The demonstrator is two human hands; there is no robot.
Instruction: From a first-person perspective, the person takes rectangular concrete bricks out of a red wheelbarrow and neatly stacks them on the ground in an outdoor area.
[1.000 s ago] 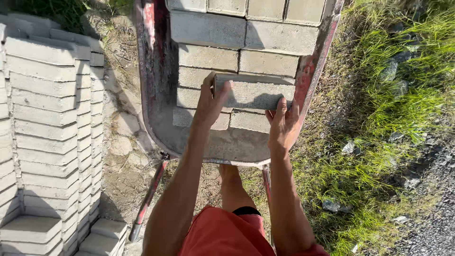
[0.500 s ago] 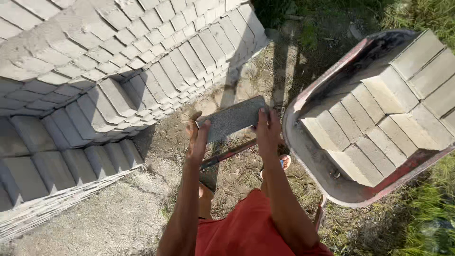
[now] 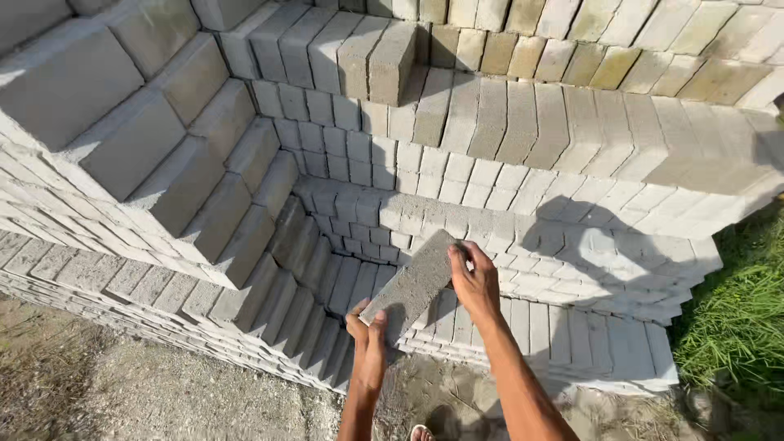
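Grey concrete block [image 3: 415,284] held in both hands over a stepped stack of blocks [image 3: 506,155].

Tilted, near-left end low, far-right end high, above the stack's near lower rows. Left hand [image 3: 367,335] pinching the near-left end, fingers curled round its corner; right hand [image 3: 476,282] clasped over the far-right end, fingers wrapped on the edge. Stack rising in steps to the left and far side. Gravel ground [image 3: 122,392] near left, grass [image 3: 735,318] at right.
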